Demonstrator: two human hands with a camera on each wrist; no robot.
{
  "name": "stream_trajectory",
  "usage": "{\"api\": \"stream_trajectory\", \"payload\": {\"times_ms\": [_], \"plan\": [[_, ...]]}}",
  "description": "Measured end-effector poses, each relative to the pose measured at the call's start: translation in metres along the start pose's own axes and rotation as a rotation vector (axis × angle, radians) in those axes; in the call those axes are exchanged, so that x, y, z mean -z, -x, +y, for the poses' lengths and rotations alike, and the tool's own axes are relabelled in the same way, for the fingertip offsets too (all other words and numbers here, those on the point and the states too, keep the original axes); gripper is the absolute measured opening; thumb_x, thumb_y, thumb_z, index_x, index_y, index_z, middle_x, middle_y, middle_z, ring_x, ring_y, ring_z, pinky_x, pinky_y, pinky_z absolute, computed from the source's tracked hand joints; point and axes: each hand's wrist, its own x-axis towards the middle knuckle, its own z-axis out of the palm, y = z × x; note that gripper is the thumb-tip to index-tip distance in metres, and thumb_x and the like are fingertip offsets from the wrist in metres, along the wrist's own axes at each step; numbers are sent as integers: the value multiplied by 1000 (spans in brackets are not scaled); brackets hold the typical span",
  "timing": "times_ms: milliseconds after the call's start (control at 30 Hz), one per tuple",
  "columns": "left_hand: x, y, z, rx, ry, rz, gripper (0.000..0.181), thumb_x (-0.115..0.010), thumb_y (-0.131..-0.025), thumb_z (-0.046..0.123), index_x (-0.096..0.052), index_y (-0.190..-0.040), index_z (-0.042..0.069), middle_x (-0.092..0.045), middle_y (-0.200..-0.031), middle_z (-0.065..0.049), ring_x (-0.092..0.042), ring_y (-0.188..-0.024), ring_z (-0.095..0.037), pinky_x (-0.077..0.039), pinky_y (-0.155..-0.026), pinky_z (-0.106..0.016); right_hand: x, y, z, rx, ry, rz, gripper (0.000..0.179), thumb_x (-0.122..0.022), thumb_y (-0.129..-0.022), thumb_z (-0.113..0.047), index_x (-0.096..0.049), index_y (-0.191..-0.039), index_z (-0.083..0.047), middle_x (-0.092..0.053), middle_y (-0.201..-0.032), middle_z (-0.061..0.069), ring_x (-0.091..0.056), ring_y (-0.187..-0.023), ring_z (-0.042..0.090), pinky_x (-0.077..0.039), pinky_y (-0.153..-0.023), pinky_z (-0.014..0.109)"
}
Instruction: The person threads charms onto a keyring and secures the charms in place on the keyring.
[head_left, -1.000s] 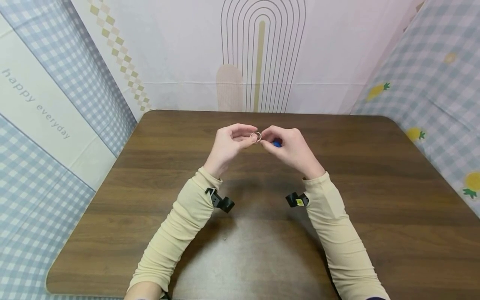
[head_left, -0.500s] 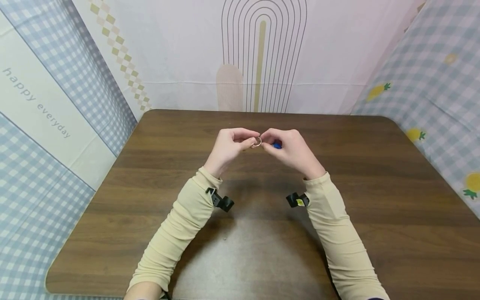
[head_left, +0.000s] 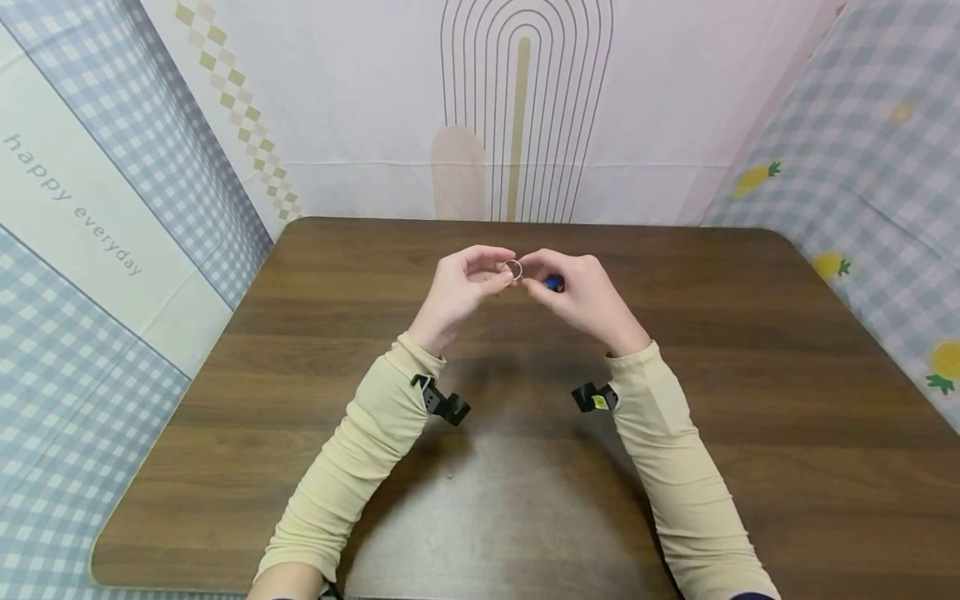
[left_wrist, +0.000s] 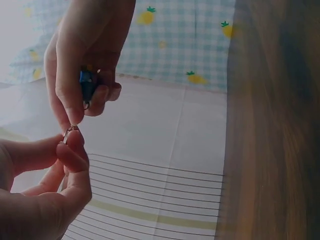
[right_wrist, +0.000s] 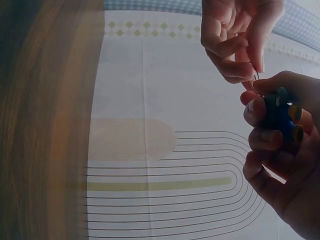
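Note:
Over the far half of the table, my two hands meet at a thin metal key ring (head_left: 521, 269). My left hand (head_left: 459, 292) pinches the ring between thumb and fingertips. From the other side, the thumb and index finger of my right hand (head_left: 588, 300) pinch at the ring's edge. A small blue figure charm (right_wrist: 278, 116) with orange-yellow parts sits within the right hand's curled fingers, partly hidden by them. Below the charm, a small metal loop (left_wrist: 86, 105) shows in the left wrist view.
The brown wooden table (head_left: 480, 500) spreads beneath both forearms. A white patterned cloth (head_left: 360, 100) hangs behind its far edge, with blue checked cloth (head_left: 862, 183) at the sides. Black wrist cameras (head_left: 447, 407) jut inward from the sleeves.
Both hands dip slightly, then rise again with the ring and charm. The ring turns a little between the fingertips, and both hands keep their grip.

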Motion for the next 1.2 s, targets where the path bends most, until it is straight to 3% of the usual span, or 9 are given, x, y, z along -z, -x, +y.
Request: {"api": "stream_trajectory", "payload": {"times_ms": [133, 300, 533, 733, 867, 1067, 1200], "plan": [[-1, -1, -2, -35, 8, 35, 26, -64, -88, -4, -64, -114, -10, -71, -92, -16, -67, -73, -8, -53, -65, -19, 0, 0, 0, -8, 8, 1, 17, -65, -91, -11, -68, -107, -4, -71, -77, 7, -57, -62, 14, -43, -59, 24], [0, 0, -3, -64, -28, 34, 24, -64, -90, -2, -66, -112, -12, -68, -108, -30, -66, -69, -2, -53, -64, -18, 0, 0, 1, -6, 34, -13, 15, -64, -91, -9, -68, -105, -4, -71, -78, 7, -56, -62, 14, -42, -58, 24], [0, 1, -3, -46, -103, 17, 22, -64, -91, 0, -68, -110, -8, -70, -104, -27, -65, -69, -4, -51, -64, -17, -1, 0, 3, 2, 62, -17, 12, -63, -91, -8, -71, -99, -5, -71, -77, 7, -54, -62, 14, -41, -59, 24], [1, 0, -2, -3, -104, -14, 21, -63, -93, 7, -67, -111, -4, -67, -86, -1, -59, -75, -11, -48, -66, -19, -3, 0, 4, 13, 44, -1, 11, -64, -91, -8, -71, -98, -4, -72, -79, 7, -60, -66, 15, -46, -63, 27], [0, 0, -2, 17, -76, -18, 28, -67, -89, 2, -64, -116, -3, -61, -81, 7, -61, -76, -7, -50, -71, -22, -4, -1, 5, 14, 36, -1, 13, -65, -91, -9, -70, -102, -4, -72, -80, 8, -62, -67, 15, -48, -64, 28], [-2, -1, -4, 10, 2, 16, 30, -65, -88, -4, -62, -117, -8, -64, -84, 0, -66, -75, -8, -55, -72, -24, -4, -1, 5, 2, 47, 2, 17, -66, -90, -10, -70, -106, -4, -72, -78, 8, -59, -64, 15, -43, -60, 25], [-2, -1, -4, -2, 13, 29, 27, -65, -89, -2, -63, -115, -10, -71, -94, -13, -66, -72, -5, -56, -76, -32, -4, -1, 6, -6, 55, -3, 16, -65, -91, -11, -70, -105, -5, -72, -78, 8, -59, -64, 15, -42, -60, 23]]}}
